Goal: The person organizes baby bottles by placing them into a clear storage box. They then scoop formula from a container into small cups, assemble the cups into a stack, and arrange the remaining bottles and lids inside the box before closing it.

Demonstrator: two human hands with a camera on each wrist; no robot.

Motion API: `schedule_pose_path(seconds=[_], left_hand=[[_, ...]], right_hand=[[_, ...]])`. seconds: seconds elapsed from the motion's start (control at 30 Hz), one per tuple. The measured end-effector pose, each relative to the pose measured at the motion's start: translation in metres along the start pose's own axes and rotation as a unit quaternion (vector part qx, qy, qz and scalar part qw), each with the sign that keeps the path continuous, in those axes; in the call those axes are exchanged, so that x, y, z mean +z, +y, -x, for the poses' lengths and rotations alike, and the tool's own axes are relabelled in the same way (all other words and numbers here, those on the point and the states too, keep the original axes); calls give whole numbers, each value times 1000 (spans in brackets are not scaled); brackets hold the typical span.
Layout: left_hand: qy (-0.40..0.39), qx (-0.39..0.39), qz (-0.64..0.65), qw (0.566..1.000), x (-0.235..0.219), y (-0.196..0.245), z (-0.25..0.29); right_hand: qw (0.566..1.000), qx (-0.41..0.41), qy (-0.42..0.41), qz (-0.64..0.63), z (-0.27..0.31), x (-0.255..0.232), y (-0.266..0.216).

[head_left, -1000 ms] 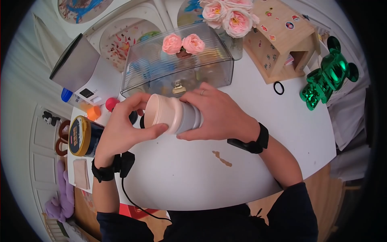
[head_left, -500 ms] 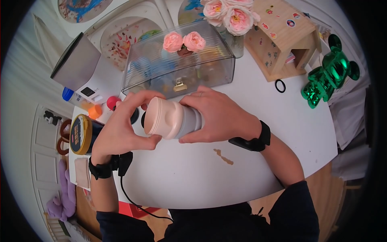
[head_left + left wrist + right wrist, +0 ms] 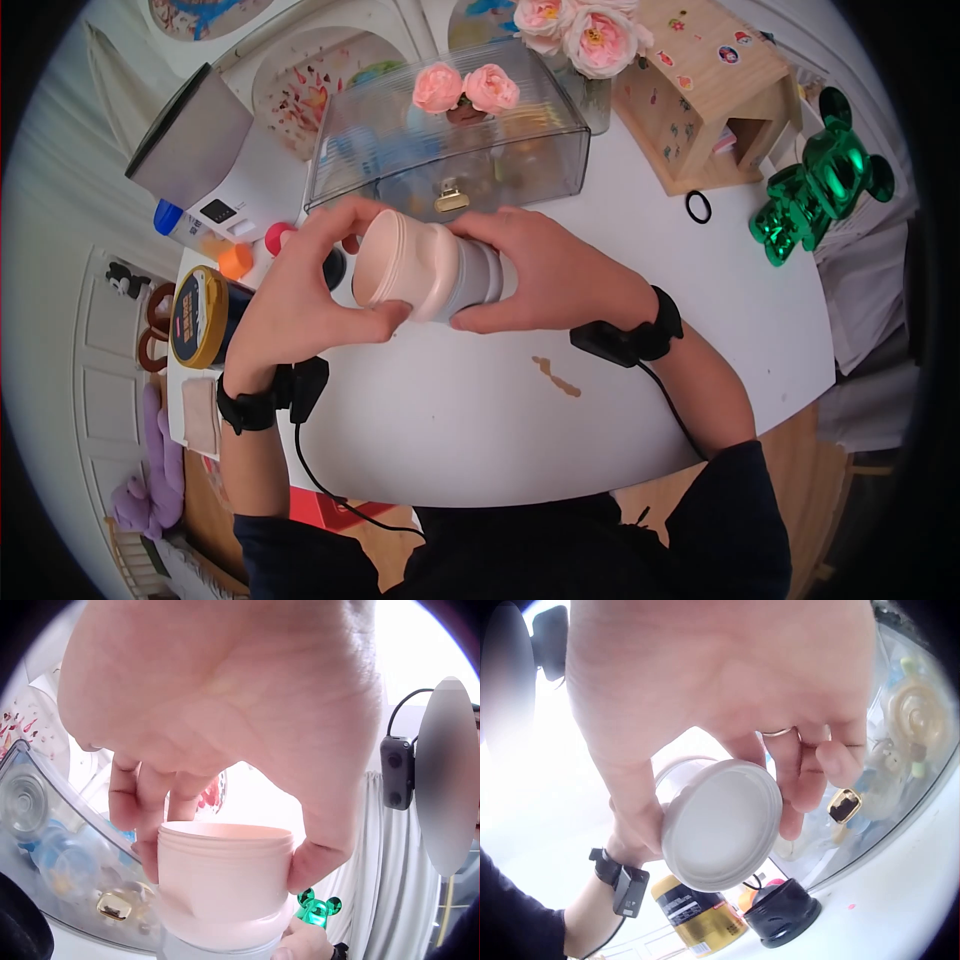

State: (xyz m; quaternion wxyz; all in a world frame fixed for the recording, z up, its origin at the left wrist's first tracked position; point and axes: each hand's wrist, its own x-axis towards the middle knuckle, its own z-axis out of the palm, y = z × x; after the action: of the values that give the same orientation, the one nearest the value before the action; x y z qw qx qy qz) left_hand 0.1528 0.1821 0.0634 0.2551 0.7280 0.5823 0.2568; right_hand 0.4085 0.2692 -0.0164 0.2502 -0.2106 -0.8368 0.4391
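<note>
Well, dark round tub with a gold lid: stands just to the left of the left hand.
Left hand: curved fairly wide, pinching the mouth end of a peach-pink and grey round plastic cup, fingers on the far side, thumb on the near one. Half a second ago that thumb sat lower, by the rim; now it lies over the pink wall again, much as it did a second ago.
Black round pot-like piece: on the table, past the left hand's fingers.
Pink and grey cup: between the two hands, tilted, seemingly off the table, its uncovered mouth toward the left palm. The sections remain joined; I can't tell whether one has turned against the other. To my eye the thumb's return is a renewed hold, with no parting so far.
Clear grey plastic box with a gold clasp: just beyond both hands.
Right hand: holding the grey end, thumb near, fingers far. A thin black cable has come into sight below its wrist, so the forearm may have rolled slightly.
Shiny green bear figure: well to the right of the right hand.
</note>
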Motion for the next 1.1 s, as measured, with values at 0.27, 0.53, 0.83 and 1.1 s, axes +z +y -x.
schedule_pose_path(seconds=[0.27, 0.53, 0.83, 1.1], left_hand=[[3, -49, -20, 999, 7, 9, -4], [4, -59, -7, 998, 10, 6, -6], [16, -48, 22, 999, 14, 3, -6], [5, -55, -1, 998, 14, 0, 3]], right_hand=[[981, 78, -24, -178, 0, -1, 7], [950, 116, -56, -286, -3, -2, 6], [972, 103, -25, -207, -1, 4, 10], [977, 117, -39, -174, -2, 3, 7]])
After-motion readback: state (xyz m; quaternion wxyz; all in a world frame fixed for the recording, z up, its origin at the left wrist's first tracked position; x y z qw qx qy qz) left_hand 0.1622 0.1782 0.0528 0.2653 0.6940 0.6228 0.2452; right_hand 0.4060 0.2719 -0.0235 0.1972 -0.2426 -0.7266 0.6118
